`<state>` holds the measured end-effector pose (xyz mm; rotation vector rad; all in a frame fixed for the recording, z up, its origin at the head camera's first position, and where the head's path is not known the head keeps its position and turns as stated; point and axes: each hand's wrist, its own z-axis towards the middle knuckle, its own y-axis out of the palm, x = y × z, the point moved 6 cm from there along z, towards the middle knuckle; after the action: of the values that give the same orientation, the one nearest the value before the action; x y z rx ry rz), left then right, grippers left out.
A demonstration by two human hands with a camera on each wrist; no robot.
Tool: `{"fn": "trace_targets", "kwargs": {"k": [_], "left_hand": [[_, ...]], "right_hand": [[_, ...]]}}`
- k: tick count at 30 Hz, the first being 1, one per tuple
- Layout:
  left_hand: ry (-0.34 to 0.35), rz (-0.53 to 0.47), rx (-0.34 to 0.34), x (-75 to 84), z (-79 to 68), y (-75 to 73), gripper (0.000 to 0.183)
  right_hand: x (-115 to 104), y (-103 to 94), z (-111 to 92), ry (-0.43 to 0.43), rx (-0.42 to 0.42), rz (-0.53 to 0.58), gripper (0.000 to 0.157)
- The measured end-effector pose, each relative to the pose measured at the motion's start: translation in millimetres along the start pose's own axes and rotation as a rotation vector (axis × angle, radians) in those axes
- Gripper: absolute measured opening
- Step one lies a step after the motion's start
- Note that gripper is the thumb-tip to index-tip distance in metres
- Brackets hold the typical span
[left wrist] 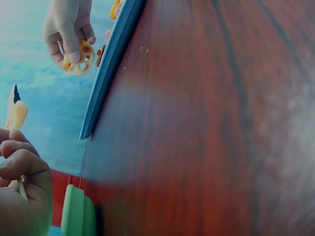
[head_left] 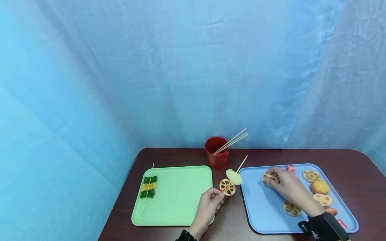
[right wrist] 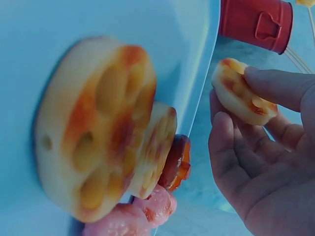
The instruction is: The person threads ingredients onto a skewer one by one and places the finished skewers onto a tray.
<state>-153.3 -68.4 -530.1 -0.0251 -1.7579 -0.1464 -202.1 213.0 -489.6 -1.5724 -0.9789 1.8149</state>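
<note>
My left hand [head_left: 209, 204] pinches the lower end of a wooden skewer [head_left: 242, 163], between the two trays. Threaded on it are a lotus root slice [head_left: 227, 187] and, above that, a pale yellow-white slice [head_left: 234, 177]; the skewer's bare tip sticks out beyond them. Over the blue tray [head_left: 259, 217], my right hand [head_left: 289, 187] holds another lotus root slice [right wrist: 241, 91] between thumb and fingers. The right wrist view shows that slice tilted, with browned patches on its face. In the left wrist view, only part of the left hand [left wrist: 24, 182] shows at the edge.
More lotus root slices [head_left: 292, 208], a yellow round piece [head_left: 319, 187] and a pink piece [head_left: 291, 168] lie on the blue tray. The green tray [head_left: 181, 197] bears a finished-looking skewer of green and yellow pieces [head_left: 148, 186]. Behind stands a red bucket [head_left: 217, 160] with several skewers [head_left: 233, 142].
</note>
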Motion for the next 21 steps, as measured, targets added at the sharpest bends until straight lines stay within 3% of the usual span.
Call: {"fn": "trace_targets", "kwargs": {"k": [13,21], "left_hand": [[0.000,-0.021,-0.025,-0.6,-2.0,4.1,0.010],[0.003,0.001,-0.034,1.1,-3.6,5.6,0.012]], "right_hand": [[-6.7,-5.0,-3.7,0.013,0.103,0.015,0.025],[-10.1,-10.5,-2.6,0.032,0.124,0.062,0.029]]}}
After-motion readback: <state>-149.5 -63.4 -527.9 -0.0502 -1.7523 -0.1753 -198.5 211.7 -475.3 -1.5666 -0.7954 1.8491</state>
